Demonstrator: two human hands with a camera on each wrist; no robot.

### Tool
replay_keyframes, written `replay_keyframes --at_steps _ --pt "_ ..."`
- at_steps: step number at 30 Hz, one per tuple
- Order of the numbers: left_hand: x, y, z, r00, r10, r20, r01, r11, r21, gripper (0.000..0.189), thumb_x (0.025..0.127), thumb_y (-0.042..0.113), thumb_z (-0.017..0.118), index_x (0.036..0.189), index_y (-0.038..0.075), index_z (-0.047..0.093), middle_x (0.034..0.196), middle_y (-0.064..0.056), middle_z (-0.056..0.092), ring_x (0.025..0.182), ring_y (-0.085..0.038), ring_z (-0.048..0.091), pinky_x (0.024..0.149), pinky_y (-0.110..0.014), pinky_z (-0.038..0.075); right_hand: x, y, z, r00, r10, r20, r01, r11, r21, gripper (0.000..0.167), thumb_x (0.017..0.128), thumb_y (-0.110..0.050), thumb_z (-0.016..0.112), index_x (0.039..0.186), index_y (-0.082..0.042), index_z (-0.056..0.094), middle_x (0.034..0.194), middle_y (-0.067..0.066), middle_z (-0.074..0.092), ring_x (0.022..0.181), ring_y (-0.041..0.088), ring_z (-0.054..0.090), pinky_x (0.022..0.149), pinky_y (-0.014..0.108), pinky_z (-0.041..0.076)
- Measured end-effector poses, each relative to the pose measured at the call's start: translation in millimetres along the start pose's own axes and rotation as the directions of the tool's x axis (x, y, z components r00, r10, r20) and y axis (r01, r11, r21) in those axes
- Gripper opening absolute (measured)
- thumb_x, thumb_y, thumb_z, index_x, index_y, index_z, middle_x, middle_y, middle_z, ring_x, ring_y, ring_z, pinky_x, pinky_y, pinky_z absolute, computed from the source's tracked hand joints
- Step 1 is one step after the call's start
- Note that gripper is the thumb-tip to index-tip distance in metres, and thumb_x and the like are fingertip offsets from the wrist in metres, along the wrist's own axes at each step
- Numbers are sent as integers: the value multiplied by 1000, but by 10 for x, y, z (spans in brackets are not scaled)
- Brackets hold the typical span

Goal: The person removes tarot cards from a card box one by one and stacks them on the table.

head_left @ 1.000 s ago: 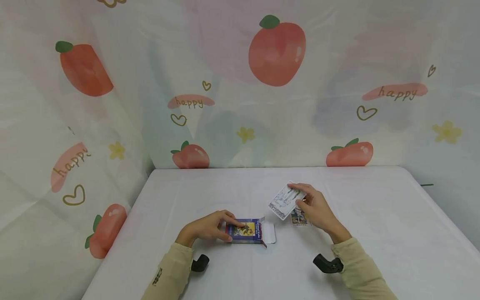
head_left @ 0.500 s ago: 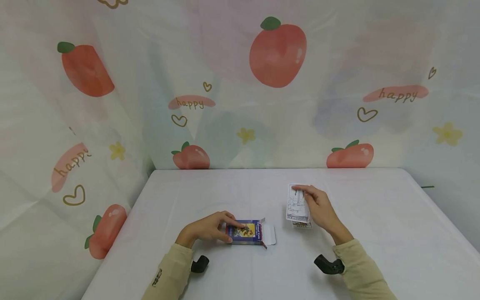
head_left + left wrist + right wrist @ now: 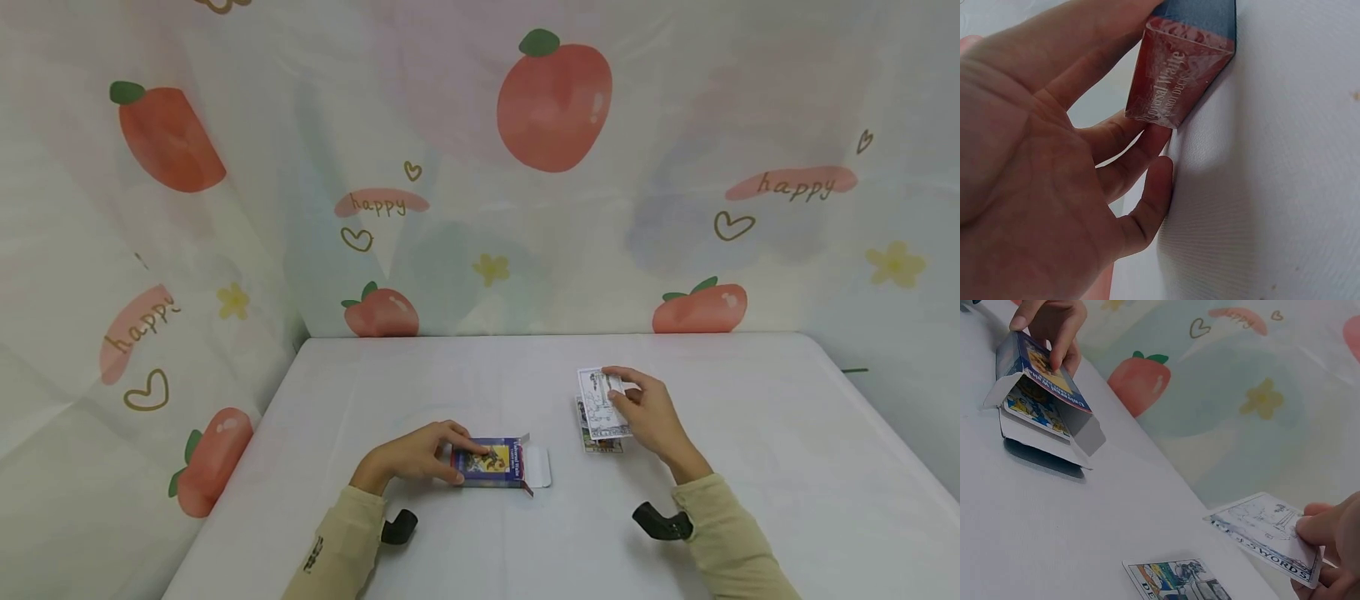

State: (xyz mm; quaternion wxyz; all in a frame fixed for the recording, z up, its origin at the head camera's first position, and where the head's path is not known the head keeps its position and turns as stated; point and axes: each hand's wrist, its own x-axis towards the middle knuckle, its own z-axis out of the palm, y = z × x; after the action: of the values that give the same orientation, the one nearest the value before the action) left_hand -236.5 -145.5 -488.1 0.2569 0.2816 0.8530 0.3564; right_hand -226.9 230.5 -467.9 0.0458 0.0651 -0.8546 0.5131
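Observation:
My left hand (image 3: 412, 454) grips a blue tarot card box (image 3: 497, 463) lying on the table, thumb at its near side and a finger across its top. In the right wrist view the box's flap hangs open, and colourful cards (image 3: 1034, 414) show inside. Between thumb and fingers, my right hand (image 3: 654, 415) pinches a pale tarot card (image 3: 600, 407) lettered with "SWORDS". Below this card lies a colourful tarot card (image 3: 602, 447) marked "DEATH", partly hidden by it in the head view. The box's red end panel (image 3: 1169, 78) faces the left wrist camera.
A white cloth covers the table (image 3: 450, 550). Behind it stands a backdrop (image 3: 450, 275) printed with fruit, hearts and flowers. Black curved pieces (image 3: 660, 523) stick out beside both sleeves.
The right hand has carried the pale card rightward from beside the "DEATH" card to over it, turning it closer to upright. Left hand and box have kept their places.

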Motion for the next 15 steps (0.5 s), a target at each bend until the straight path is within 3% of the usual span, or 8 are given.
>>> replay_keyframes --at_steps 3,10,15 --pt "-7 3 0 1000 -1 -3 1 1000 0 46 85 16 81 128 32 72 139 -8 53 118 -20 45 89 -35 40 5 45 3 999 31 -10 -31 999 -13 40 100 2 54 140 5 55 137 33 54 82 13 63 63 23 52" --pt "-4 -6 0 1000 3 0 -3 1000 6 46 86 17 80 128 31 71 140 -9 52 118 -20 45 89 -35 40 11 107 15 995 103 15 -102 992 -68 44 99 3 49 143 5 53 147 32 49 105 29 65 71 19 48" --pt "-9 7 -7 1000 8 4 -9 1000 7 46 86 18 80 129 30 71 141 -9 52 118 -21 45 89 -35 39 17 150 32 989 140 49 -136 988 -78 46 97 3 49 143 5 53 150 32 45 102 27 62 70 19 47"
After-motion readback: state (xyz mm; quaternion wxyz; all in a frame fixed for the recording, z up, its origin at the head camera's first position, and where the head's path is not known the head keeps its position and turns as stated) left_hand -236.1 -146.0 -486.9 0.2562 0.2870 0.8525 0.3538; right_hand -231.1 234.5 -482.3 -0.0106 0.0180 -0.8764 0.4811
